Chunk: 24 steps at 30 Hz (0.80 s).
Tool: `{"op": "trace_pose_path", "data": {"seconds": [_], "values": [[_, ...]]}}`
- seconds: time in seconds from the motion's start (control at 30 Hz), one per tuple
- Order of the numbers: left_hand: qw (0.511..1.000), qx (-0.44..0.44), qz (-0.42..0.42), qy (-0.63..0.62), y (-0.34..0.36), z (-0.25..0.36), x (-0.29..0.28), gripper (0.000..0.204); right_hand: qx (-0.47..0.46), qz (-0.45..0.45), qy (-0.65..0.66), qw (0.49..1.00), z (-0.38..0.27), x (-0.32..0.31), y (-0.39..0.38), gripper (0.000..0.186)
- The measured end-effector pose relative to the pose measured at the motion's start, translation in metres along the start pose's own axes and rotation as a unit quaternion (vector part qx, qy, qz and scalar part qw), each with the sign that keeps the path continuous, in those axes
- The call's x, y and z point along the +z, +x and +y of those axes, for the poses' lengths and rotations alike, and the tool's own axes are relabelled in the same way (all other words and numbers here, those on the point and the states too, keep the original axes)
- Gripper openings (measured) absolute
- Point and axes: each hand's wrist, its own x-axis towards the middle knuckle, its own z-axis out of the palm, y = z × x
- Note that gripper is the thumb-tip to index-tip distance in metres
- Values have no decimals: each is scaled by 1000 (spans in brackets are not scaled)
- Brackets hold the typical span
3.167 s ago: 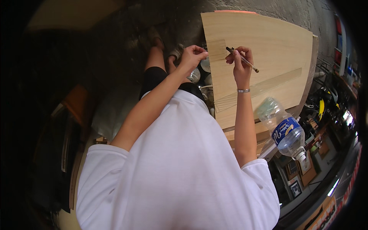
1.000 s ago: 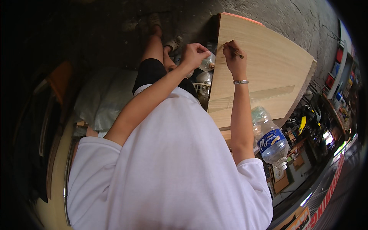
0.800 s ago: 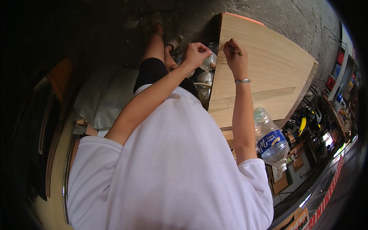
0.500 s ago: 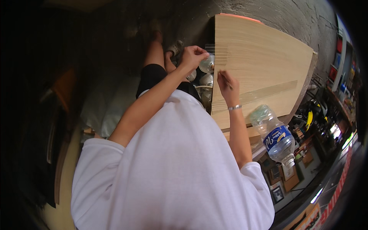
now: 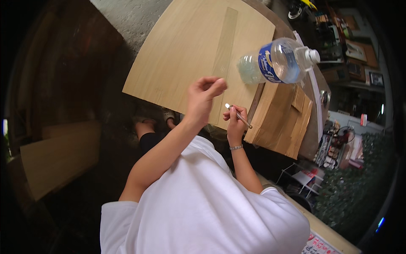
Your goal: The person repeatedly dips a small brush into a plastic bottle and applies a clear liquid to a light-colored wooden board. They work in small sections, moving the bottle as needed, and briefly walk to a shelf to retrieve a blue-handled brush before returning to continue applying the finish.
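My right hand [image 5: 235,120] is closed around a slim metallic pen-like tool [image 5: 242,118] near the front edge of a pale wood-grain board [image 5: 182,55]. A small bright white spot shows at the tool's upper end. My left hand [image 5: 202,101] is raised over the board's near part, with thumb and fingers pinched together. Whether anything small is between those fingers cannot be made out. A long translucent strip [image 5: 226,42] lies across the board beyond my hands. To the right is a large clear plastic bottle [image 5: 289,61] with a blue label and white cap, partly full of liquid.
Brown cardboard [image 5: 277,122] lies to the right of the board, below the bottle. A white wire rack [image 5: 298,178] stands low at the right. Another pale board [image 5: 59,156] is in the dark area at left. My feet [image 5: 168,115] show below the board's near edge.
The view has turned, so the board and bottle appear further left and up. My left hand has moved from beside the board's edge to above it. My right hand still holds the tool.
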Motion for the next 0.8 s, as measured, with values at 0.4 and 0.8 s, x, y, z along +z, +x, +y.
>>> {"op": "trace_pose_path", "data": {"seconds": [0.4, 0.8], "values": [[997, -35, -66, 30, 48, -22, 120, 19, -4, 170, 48, 984, 9, -52, -45, 15], [995, -67, -67, 21, 66, -18, 161, 17, -27, 4, -58, 998, -30, -58, 30, 26]]}}
